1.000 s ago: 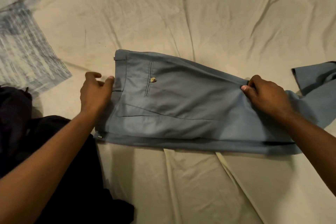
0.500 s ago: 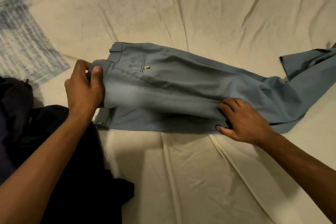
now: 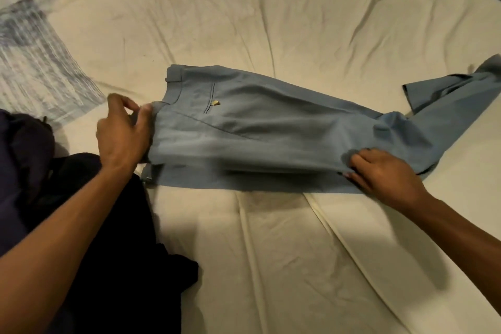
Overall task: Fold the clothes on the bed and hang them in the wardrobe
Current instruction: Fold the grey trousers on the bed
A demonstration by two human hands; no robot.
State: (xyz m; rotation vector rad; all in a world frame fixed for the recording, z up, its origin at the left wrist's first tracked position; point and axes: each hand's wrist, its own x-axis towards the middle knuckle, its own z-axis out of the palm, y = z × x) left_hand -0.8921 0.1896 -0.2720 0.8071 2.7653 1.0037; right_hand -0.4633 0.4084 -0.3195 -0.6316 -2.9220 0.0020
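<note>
While the trousers (image 3: 271, 130) lie flat on the bed (image 3: 271, 266), their long axis runs left to right between the hands. The left hand (image 3: 123, 135) pinches the waistband end; the right hand (image 3: 385, 173) grips the near edge toward the legs. Trouser cuffs trail beyond the right hand, which is nearer them.

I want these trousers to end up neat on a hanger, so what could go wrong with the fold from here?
1. The leg ends lie twisted and flipped at the far right, so a fold made now may lock in creases.
2. The left hand only pinches the waistband edge while the right hand grips mid-leg; the blue-grey trousers could sag between them and slip out of line.
3. The dark clothes lie right beside the waistband and might snag.
</note>
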